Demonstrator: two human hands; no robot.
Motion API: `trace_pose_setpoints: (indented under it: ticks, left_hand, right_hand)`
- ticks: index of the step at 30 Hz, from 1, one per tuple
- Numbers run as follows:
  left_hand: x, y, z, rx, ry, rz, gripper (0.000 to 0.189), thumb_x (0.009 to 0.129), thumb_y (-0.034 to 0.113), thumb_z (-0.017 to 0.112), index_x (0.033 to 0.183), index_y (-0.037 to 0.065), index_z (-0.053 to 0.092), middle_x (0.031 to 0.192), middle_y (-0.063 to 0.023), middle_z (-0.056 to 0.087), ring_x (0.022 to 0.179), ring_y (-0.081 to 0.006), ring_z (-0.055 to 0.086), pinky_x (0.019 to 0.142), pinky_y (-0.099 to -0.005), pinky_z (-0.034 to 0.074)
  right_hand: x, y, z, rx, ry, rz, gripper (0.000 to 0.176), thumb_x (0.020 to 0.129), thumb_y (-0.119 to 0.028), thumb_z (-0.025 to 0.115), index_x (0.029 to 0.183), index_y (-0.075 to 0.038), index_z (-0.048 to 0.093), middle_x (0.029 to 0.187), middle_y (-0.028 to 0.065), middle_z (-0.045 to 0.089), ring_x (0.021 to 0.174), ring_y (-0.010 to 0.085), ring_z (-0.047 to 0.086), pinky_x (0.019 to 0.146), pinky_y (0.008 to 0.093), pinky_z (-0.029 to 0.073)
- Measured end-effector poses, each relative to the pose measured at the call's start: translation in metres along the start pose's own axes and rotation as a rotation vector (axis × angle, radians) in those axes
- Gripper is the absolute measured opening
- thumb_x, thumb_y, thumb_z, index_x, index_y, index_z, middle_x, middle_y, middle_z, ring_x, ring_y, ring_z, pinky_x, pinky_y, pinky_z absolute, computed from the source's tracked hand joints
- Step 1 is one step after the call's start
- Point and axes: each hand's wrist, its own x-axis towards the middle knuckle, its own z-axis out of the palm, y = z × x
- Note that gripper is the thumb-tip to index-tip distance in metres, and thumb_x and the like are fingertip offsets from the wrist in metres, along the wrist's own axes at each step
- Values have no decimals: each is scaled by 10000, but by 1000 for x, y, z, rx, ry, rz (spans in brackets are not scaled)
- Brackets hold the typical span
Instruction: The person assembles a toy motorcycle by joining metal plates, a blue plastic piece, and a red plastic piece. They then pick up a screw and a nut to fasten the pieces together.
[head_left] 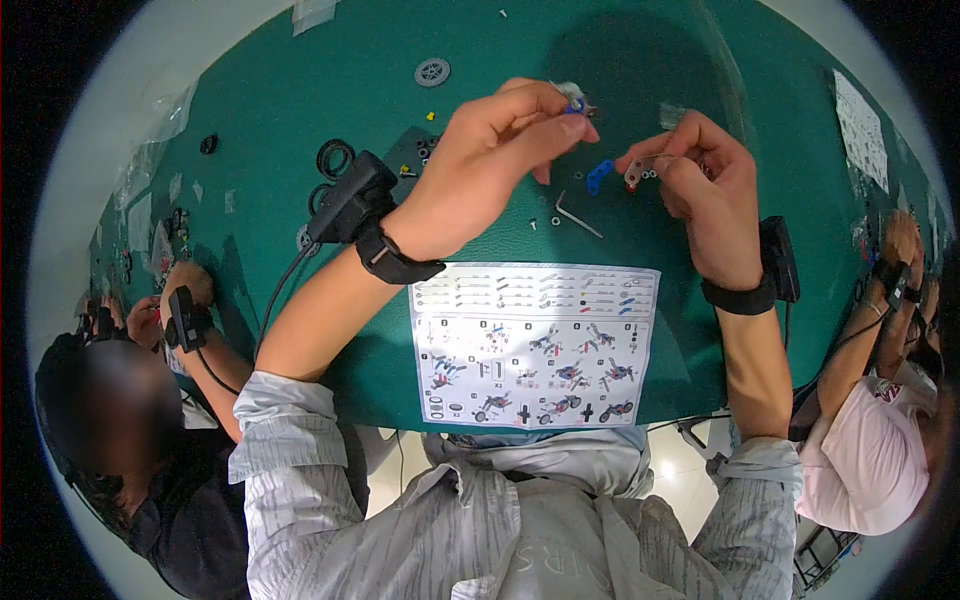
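My left hand (505, 140) is raised above the table with thumb and forefinger pinched on a small blue and silver part (575, 105); its exact shape is partly covered by the fingers. To the right, my right hand (708, 195) is curled, its fingers closed around a small perforated strip (635, 172) with a red bit at its lower end. A blue perforated piece (600, 177) lies just left of that strip. Below, between both hands, are an L-shaped hex key (578, 216), a screw (532, 224) and a nut (555, 221).
A printed instruction sheet (535, 345) lies at the table's near edge. Black rubber rings (335, 158), a grey spoked wheel (432, 72) and a small yellow piece (431, 116) are at left. Other people's hands (188, 290) work at both sides. Plastic bags lie at the far left.
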Motion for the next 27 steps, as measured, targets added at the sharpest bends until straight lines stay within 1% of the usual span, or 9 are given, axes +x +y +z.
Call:
trace_pose_setpoints:
  ticks: [2, 3, 5, 7, 10, 13, 16, 19, 27]
  left_hand:
    - [-1, 2, -1, -110, -44, -137, 315, 1051, 263, 475, 1043, -15, 622, 877, -23, 520, 591, -77, 413, 528, -245, 290]
    - [-2, 7, -5, -123, -102, -207, 331, 1052, 275, 449, 1014, -12, 609, 828, -15, 498, 578, -76, 395, 521, -246, 278]
    - [-2, 15, -6, -124, -161, -320, 343, 1044, 280, 420, 950, -3, 588, 733, 7, 440, 553, -70, 358, 508, -248, 249]
    - [-2, 21, -4, -100, -163, -405, 338, 1029, 266, 411, 879, 9, 570, 642, 36, 368, 529, -61, 318, 494, -252, 214]
    - [-2, 23, -9, 59, -255, -390, 316, 1003, 232, 433, 857, 3, 593, 567, 62, 309, 509, -49, 289, 485, -258, 185]
    - [-2, 27, -11, 111, -301, -414, 323, 997, 232, 450, 869, -8, 624, 565, 64, 343, 510, -42, 288, 485, -253, 196]
    - [-1, 23, -13, 155, -314, -331, 290, 988, 210, 481, 916, -8, 658, 587, 61, 407, 522, -33, 297, 489, -244, 207]
    - [-6, 14, -9, 117, -316, -284, 250, 982, 189, 510, 954, 6, 678, 613, 66, 443, 538, -24, 311, 494, -240, 219]
    - [-2, 26, -7, 131, -340, -360, 215, 994, 166, 562, 1087, 21, 690, 676, 77, 482, 576, -10, 360, 512, -205, 260]
  right_hand:
    - [0, -1, -1, 44, -9, 25, 40, 903, -69, 574, 879, -64, 542, 894, 118, 730, 609, 40, 493, 532, 205, 351]
    - [0, -3, -2, 79, -19, 50, 33, 906, -43, 583, 885, -45, 558, 887, 115, 729, 690, 75, 573, 609, 227, 434]
    - [0, -4, -3, 101, -21, 87, 22, 912, -24, 602, 905, -22, 582, 876, 105, 725, 772, 112, 657, 683, 249, 516]
    - [0, -5, -1, 76, -9, 109, 31, 917, -40, 620, 928, -20, 599, 876, 91, 723, 770, 110, 660, 672, 243, 509]
    - [1, -4, 0, 45, 7, 133, 48, 917, -67, 646, 941, -30, 630, 910, 75, 731, 749, 87, 646, 634, 218, 480]
    - [0, -11, 3, -3, -6, 157, 47, 913, -98, 665, 923, -53, 655, 984, 62, 739, 650, 29, 556, 546, 183, 392]
    - [-1, -13, -1, 75, -98, 247, 51, 910, -119, 674, 913, -69, 671, 1065, 52, 736, 579, -6, 436, 488, 176, 299]
    - [-2, -15, 1, 207, -183, 256, 46, 915, -117, 665, 929, -74, 672, 1097, 58, 729, 550, -18, 372, 465, 178, 268]
    - [1, -6, -4, 386, -149, 277, 120, 934, -140, 639, 987, -39, 679, 966, 41, 716, 510, -11, 365, 456, 174, 264]
